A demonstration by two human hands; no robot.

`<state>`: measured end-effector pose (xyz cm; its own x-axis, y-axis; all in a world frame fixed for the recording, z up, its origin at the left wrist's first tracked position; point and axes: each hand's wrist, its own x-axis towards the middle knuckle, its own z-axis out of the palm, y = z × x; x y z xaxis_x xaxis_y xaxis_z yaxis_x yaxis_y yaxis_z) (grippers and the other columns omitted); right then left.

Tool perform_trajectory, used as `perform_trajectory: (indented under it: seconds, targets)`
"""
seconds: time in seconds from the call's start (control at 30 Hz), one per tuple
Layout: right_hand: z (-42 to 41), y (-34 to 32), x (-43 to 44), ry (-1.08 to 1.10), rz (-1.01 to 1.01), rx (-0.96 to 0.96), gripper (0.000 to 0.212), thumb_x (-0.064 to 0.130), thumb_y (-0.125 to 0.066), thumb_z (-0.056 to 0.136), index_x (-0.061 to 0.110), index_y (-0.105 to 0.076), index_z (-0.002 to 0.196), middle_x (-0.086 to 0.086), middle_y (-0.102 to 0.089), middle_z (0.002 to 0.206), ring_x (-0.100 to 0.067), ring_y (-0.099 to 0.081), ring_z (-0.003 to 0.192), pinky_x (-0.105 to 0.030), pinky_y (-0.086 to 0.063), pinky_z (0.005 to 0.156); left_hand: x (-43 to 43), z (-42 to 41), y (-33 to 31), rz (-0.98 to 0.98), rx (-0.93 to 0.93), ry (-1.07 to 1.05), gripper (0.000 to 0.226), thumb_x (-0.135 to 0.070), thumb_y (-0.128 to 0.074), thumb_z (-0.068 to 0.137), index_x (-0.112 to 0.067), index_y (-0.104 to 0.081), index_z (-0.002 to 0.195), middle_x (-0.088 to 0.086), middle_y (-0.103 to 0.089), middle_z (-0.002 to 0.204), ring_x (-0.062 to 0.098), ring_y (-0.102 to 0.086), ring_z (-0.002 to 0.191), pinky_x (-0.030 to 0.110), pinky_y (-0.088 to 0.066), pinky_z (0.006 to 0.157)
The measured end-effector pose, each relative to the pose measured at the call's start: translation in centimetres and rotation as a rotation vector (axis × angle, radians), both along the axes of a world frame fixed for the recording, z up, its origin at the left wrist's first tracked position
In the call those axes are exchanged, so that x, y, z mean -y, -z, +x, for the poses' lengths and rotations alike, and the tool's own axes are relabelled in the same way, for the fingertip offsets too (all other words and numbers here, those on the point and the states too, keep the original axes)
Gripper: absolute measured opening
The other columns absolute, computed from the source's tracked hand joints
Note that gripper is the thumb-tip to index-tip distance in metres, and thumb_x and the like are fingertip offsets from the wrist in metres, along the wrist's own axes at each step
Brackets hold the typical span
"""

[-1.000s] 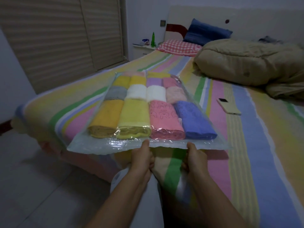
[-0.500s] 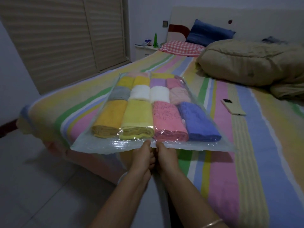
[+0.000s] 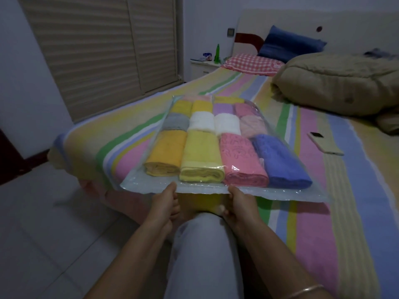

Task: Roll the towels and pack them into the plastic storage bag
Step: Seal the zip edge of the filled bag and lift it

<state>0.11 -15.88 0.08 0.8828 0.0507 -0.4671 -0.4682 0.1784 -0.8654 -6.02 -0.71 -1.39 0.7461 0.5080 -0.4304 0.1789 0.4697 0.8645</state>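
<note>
Late stage of packing: clear plastic storage bag (image 3: pixel 140 184) flat on the bed with the pastel-striped sheet (image 3: pixel 323 212), near edge projecting past the mattress toward the camera. Inside, rolled towels in tight rows of four. Nearest row: orange-yellow terry towel (image 3: pixel 166 152), pale yellow towel (image 3: pixel 200 154), pink patterned towel (image 3: pixel 239 156) and blue towel (image 3: pixel 278 160), side by side and touching. Behind these, one grey, two white and one pale pink roll; farther back, yellow, lilac and pink rolls, with more beyond, indistinct. No loose towel visible on the bed.

Near edge of the bag pinched by the left hand (image 3: pixel 165 203), thumb on top and fingers curled beneath. Same edge gripped likewise by the right hand (image 3: pixel 237 203), a little apart from the left, with a knee in grey trousers (image 3: pixel 200 244) between the forearms.

Rolling and filling judged complete. Probably remaining: closing the mouth along the held edge and pressing out the air. Condition of the seal not discernible.

Cream-coloured phone (image 3: pixel 325 143) on the sheet to the right, well apart from the bag; rumpled olive quilt (image 3: pixel 336 83) toward the headboard.
</note>
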Motion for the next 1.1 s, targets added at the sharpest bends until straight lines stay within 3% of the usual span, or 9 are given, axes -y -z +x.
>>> perform_trajectory:
  seconds: [0.23, 0.33, 0.47, 0.6, 0.7, 0.77, 0.9, 1.0, 1.1]
  targets:
    - [-0.4, -0.4, -0.1, -0.029, -0.05, 0.005, 0.016, 0.02, -0.058, 0.091, 0.004, -0.058, 0.095, -0.012, -0.054, 0.078, -0.02, -0.055, 0.06, -0.024, -0.043, 0.041, -3.8, -1.6, 0.3, 0.028, 0.005, 0.005, 0.048, -0.029, -0.045, 0.099, -0.021, -0.024, 0.056, -0.008, -0.015, 0.035, 0.005, -0.012, 0.025, 0.008, -0.009, 0.035]
    - [-0.4, -0.3, -0.2, -0.019, -0.044, 0.007, 0.017, 0.02, -0.058, 0.092, 0.003, -0.058, 0.096, -0.012, -0.053, 0.077, -0.02, -0.054, 0.059, -0.028, -0.044, 0.047, -4.8, -2.0, 0.6, 0.006, 0.007, -0.002, 0.048, -0.029, -0.045, 0.099, -0.021, -0.023, 0.056, -0.009, -0.015, 0.034, 0.005, -0.012, 0.024, 0.007, -0.011, 0.034]
    - [-0.9, 0.0, -0.8, 0.032, -0.053, 0.065, 0.024, 0.028, -0.055, 0.093, 0.01, -0.053, 0.077, -0.006, -0.045, 0.062, -0.013, -0.044, 0.044, -0.024, -0.036, 0.042, -5.0, -2.1, 0.9, -0.001, 0.02, -0.014, 0.048, -0.029, -0.042, 0.1, -0.022, -0.022, 0.057, -0.009, -0.015, 0.033, 0.004, -0.012, 0.023, 0.005, -0.011, 0.033]
    - [-2.7, -0.4, -5.6, -0.259, -0.048, 0.038, 0.051, 0.057, -0.052, 0.089, 0.015, -0.045, 0.06, 0.0, -0.036, 0.045, -0.013, -0.033, 0.033, -0.021, -0.028, 0.039, -4.9, -2.1, 0.9, -0.007, 0.039, -0.023, 0.047, -0.028, -0.041, 0.1, -0.022, -0.023, 0.057, -0.008, -0.015, 0.035, 0.005, -0.012, 0.024, 0.006, -0.012, 0.033]
    - [-4.1, -0.7, -10.2, -0.4, -0.02, 0.01, 0.047, 0.047, -0.056, 0.092, 0.01, -0.052, 0.064, -0.007, -0.046, 0.054, -0.018, -0.043, 0.042, -0.023, -0.041, 0.043, -4.7, -2.1, 0.2, 0.009, 0.006, -0.02, 0.046, -0.028, -0.042, 0.099, -0.02, -0.026, 0.056, -0.008, -0.02, 0.032, 0.006, -0.016, 0.022, 0.007, -0.015, 0.034]
    - [-4.6, 0.1, -12.1, -0.4, -0.037, 0.008, 0.041, 0.038, -0.056, 0.093, 0.007, -0.056, 0.065, -0.009, -0.054, 0.06, -0.02, -0.052, 0.05, -0.027, -0.047, 0.052, -4.9, -2.4, -0.1, 0.054, -0.033, -0.019, 0.047, -0.028, -0.043, 0.098, -0.018, -0.029, 0.055, -0.008, -0.027, 0.029, 0.006, -0.022, 0.02, 0.007, -0.018, 0.032]
    - [-5.3, 2.4, -13.1, -0.374, -0.111, 0.106, 0.032, 0.031, -0.057, 0.094, 0.012, -0.065, 0.069, -0.005, -0.067, 0.071, -0.021, -0.064, 0.071, -0.034, -0.053, 0.073, -6.0, -3.1, 0.8, 0.086, -0.018, -0.02, 0.047, -0.027, -0.046, 0.098, -0.021, -0.027, 0.055, -0.009, -0.02, 0.034, 0.005, -0.016, 0.025, 0.01, -0.012, 0.034]
    - [-5.9, 2.8, -13.3, -0.336, -0.048, 0.121, 0.026, 0.027, -0.053, 0.096, 0.009, -0.068, 0.084, -0.006, -0.067, 0.07, -0.017, -0.065, 0.066, -0.031, -0.055, 0.064, -6.2, -3.4, 1.2, 0.076, 0.003, -0.068, 0.049, -0.025, -0.048, 0.097, -0.02, -0.026, 0.053, -0.008, -0.022, 0.032, 0.005, -0.015, 0.025, 0.01, -0.012, 0.035]
    - [-6.1, 2.6, -13.9, -0.298, -0.056, 0.152, 0.032, 0.027, -0.052, 0.096, 0.009, -0.066, 0.073, -0.007, -0.065, 0.06, -0.02, -0.062, 0.059, -0.036, -0.054, 0.065, -6.4, -3.4, 0.9, 0.067, 0.055, -0.133, 0.048, -0.021, -0.048, 0.097, -0.019, -0.027, 0.054, -0.008, -0.021, 0.032, 0.004, -0.016, 0.024, 0.009, -0.013, 0.034]
